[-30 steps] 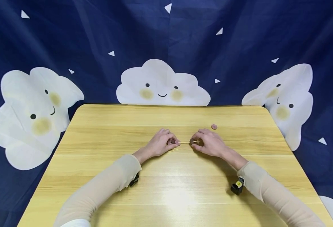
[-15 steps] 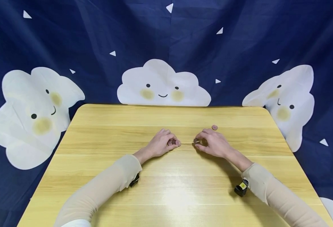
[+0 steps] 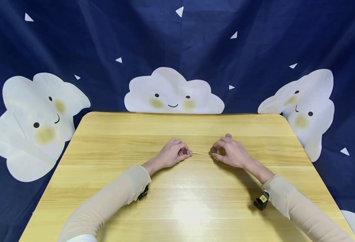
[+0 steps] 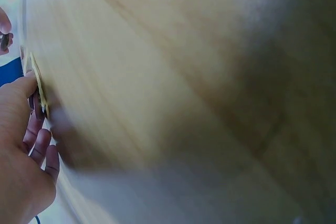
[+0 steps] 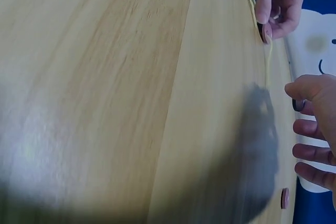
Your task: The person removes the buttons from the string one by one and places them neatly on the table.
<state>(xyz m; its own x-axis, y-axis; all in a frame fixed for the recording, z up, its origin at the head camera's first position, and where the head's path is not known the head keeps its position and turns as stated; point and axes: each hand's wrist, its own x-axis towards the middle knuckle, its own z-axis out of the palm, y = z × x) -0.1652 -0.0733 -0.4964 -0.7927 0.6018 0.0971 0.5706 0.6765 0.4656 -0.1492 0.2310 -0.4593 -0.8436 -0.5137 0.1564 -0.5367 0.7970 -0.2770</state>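
Observation:
My left hand [image 3: 172, 153] pinches small round reddish-brown discs [image 3: 189, 153] between thumb and fingers. Thin yellow string [image 3: 200, 154] comes out of them towards the right, and another length lies below the hand. At the right, my right hand [image 3: 232, 152] pinches a dark round disc [image 3: 212, 150] by its edge, its other fingers spread in the right wrist view. There the string's end appears apart from this disc [image 5: 298, 104]. One more pinkish disc [image 3: 228, 135] lies on the table just behind the right hand. My fingers partly hide the discs in the left hand.
The light wood table [image 3: 177, 201] reaches back to a dark blue curtain [image 3: 105, 30] printed with smiling white clouds. Small black wrist cameras [image 3: 261, 200] sit under both forearms.
My right hand has moved right with its disc. The string ran straight through that disc earlier; now it sags and its end shows below the disc. The left hand stays put.

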